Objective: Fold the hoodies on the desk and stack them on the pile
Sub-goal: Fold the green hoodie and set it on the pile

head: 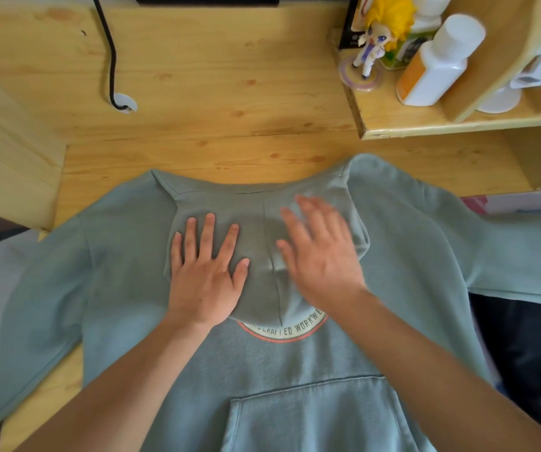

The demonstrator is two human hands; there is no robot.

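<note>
A sage-green hoodie point(125, 288) lies front up across the wooden desk point(213, 93), sleeves spread left and right past the desk's edges. Its hood point(262, 256) is folded down over the chest and covers the top of a round printed logo point(290, 331). The kangaroo pocket point(314, 415) is near the bottom of the view. My left hand point(205, 272) presses flat on the hood's left half, fingers spread. My right hand point(322, 252) lies flat and blurred on the hood's right half. No pile of folded hoodies is in view.
A raised wooden shelf point(425, 122) at the back right carries a small figurine point(379, 37) and a white and orange bottle point(438, 63). A black cable point(111, 53) runs down into a desk grommet at the back left. A wooden side panel point(5, 151) stands at the left.
</note>
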